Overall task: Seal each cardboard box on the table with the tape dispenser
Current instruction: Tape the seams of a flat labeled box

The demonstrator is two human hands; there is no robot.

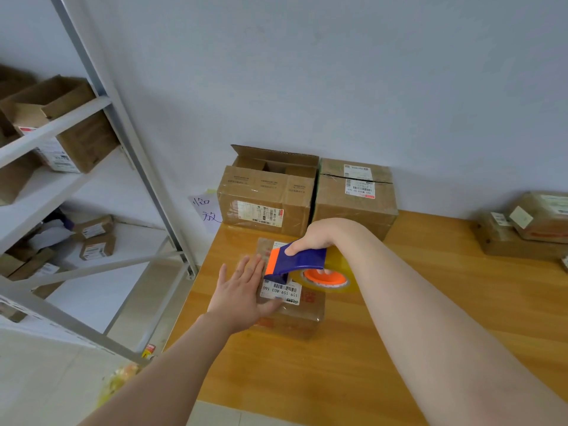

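Right hand [310, 238] grips tape dispenser [299, 260]; left hand [239, 292] flat on box [296, 318] near table edge [198, 302].

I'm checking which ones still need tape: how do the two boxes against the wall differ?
The left back box has its top flaps standing open; the right back box has its flaps folded down, a dark gap across them. The left one carries its label on the front face, the right one on top. Both are brown cardboard, side by side on the table.

Left hand [242, 292] flat (right hand [313, 238] curled)
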